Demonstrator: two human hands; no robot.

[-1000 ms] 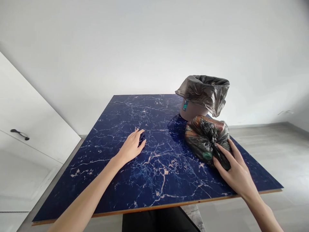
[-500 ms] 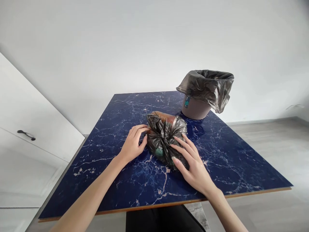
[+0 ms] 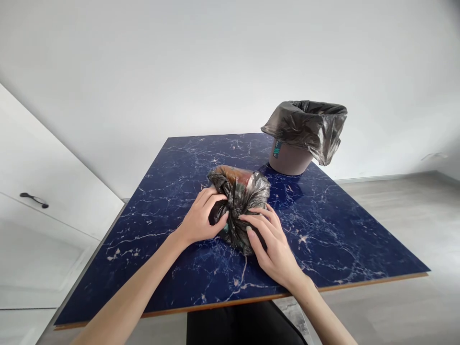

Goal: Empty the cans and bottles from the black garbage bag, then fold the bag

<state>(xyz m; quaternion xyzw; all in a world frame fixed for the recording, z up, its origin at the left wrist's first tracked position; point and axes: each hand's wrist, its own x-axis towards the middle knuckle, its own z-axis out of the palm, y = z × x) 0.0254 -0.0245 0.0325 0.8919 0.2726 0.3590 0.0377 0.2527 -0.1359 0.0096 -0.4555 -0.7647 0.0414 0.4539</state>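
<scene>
Resting mid-table on the blue marble-patterned tabletop [image 3: 323, 239], a tied black plastic bag [image 3: 242, 191] of brownish contents is clasped by the left hand [image 3: 201, 220] and right hand [image 3: 273, 249], fingers curled around it; behind stands a brown round bin [image 3: 289, 160] lined with black plastic.

The knotted black garbage bag [image 3: 240, 191] hides most of its contents: only blurred brown and red shapes show through the film above the fingertips, and what they are cannot be told. Under the fingers of the left hand [image 3: 201, 220] and the right hand [image 3: 271, 247], the bag's gathered part is covered, and so is the tabletop [image 3: 341, 239] beneath the bag. Both forearms run off the bottom edge. Well beyond the fingers, the liner [image 3: 309, 125] drapes over the bin [image 3: 289, 162], hiding its rim and inside; the small label [image 3: 276, 149] is too small to read.
</scene>
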